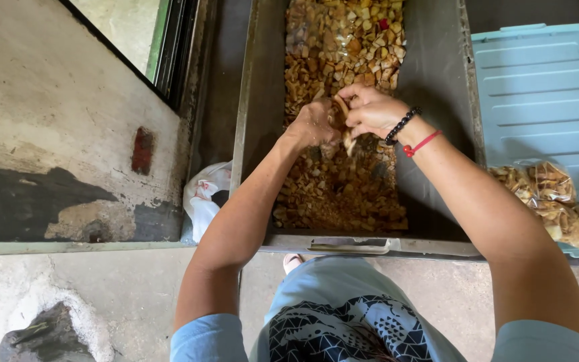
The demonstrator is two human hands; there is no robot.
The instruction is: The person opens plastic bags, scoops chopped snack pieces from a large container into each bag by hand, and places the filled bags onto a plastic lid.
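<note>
The head camera looks straight down at a person's two bare arms reaching forward into a long grey metal tray that runs away from the body. A broad strip of small golden-brown fried snack pieces lies down the middle of the tray, with bare grey metal on either side.

The left hand hovers over the strip about halfway along the tray, fingers curled inward into a loose fist around a small clump of the pieces. The right hand sits just beside it, touching or nearly touching, its fingers bent and pinched on a few pale pieces that hang between the two hands. Both hands are closed on snack pieces rather than spread flat; how many pieces each one holds cannot be told. The right wrist wears a black bead bracelet and, just behind it, a red cord.

To the right of the tray lies a pale blue plastic lid, and on its near edge rest several clear bags filled with the same snack pieces. To the left of the tray, a crumpled white plastic bag is wedged between the tray and a worn, stained concrete wall. At the bottom of the view are the person's light blue sleeves and a patterned dark-and-white garment, above a concrete floor.
</note>
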